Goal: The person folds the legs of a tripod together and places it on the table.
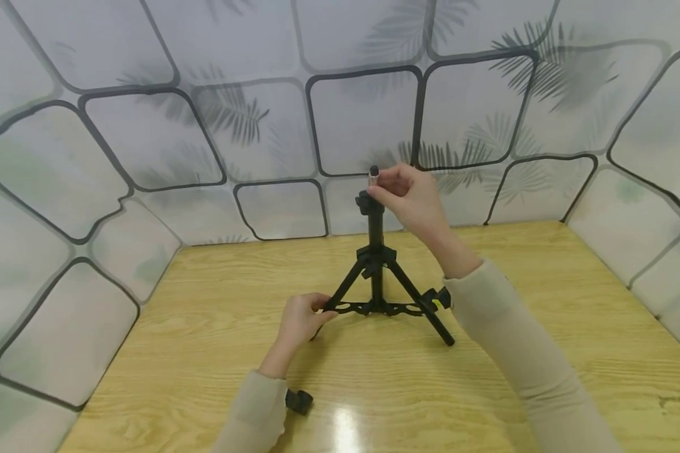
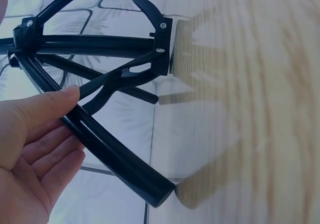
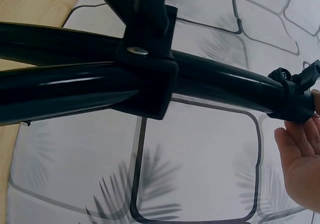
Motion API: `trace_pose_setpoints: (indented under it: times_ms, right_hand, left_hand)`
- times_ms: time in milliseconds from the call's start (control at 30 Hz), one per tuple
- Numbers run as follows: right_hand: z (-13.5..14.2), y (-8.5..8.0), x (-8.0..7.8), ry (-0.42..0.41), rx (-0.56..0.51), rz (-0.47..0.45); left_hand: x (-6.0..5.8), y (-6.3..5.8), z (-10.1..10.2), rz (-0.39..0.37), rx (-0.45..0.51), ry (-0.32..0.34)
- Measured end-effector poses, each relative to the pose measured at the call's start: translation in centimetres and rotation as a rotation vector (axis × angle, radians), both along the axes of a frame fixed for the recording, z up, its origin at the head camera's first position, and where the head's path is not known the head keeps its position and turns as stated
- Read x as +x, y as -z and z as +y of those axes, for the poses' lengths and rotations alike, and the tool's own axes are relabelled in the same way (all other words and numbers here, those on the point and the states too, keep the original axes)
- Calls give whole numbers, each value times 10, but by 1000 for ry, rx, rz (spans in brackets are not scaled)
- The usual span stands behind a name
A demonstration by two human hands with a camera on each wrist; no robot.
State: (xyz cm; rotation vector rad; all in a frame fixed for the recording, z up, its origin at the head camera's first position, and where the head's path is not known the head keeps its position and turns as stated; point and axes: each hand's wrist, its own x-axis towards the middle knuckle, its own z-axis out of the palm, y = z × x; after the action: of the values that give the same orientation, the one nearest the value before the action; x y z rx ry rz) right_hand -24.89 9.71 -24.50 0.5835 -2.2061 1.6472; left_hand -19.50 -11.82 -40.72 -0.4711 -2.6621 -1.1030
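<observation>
A small black tripod [image 1: 376, 233] stands upright on the table with its legs spread. My left hand [image 1: 298, 324] pinches its left leg [image 2: 125, 159] between thumb and fingers, close to where a brace meets it; the left wrist view shows this hold. At the top, my right hand [image 1: 416, 198] pinches the short silvery post [image 1: 373, 180] with a dark tip, just above the upper collar [image 1: 366, 202]. In the right wrist view the collar's knob is seen beside the fingers [image 3: 287, 146], and most of that hand lies out of frame.
The wood-grain table [image 1: 215, 289] carries the tripod near its back. Behind and at both sides rises a pale covering [image 1: 362, 119] with dark outlined shapes and leaf prints. Black wrist-worn devices show at the left cuff [image 1: 255, 402] and the right cuff [image 1: 476, 296].
</observation>
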Motion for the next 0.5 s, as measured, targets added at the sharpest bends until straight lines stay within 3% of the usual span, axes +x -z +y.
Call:
trace_pose_setpoints:
  times_ms: [500]
  right_hand:
    - [1,4,-2,-32,-34,36]
  left_hand:
    - [-1,0,6,26,52,-6]
